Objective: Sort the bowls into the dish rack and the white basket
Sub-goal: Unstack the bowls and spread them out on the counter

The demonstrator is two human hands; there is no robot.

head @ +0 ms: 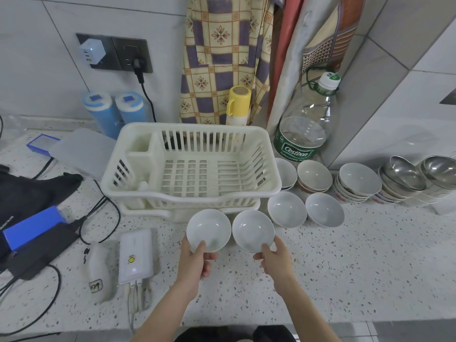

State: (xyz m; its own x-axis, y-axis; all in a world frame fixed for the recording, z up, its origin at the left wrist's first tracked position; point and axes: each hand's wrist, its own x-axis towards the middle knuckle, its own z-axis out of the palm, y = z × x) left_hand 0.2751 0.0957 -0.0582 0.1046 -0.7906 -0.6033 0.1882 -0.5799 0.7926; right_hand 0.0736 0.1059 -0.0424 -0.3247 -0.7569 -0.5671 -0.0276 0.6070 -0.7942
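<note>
My left hand [195,261] grips a white bowl [208,228] by its near rim, thumb inside. My right hand [275,257] grips a second white bowl [253,229] the same way. Both bowls are held side by side just in front of the white slatted dish rack [269,186], which holds no bowls. Two more white bowls [286,208] [324,209] sit on the counter to the right. Behind them stand stacks of white bowls [359,180] and stacks of steel bowls [404,172] along the wall.
A large plastic water bottle [308,124] and a yellow flask [238,104] stand behind the rack. At left lie a white power bank [135,255], cables, a blue box [32,225] and black gear. The speckled counter [357,262] stretches right.
</note>
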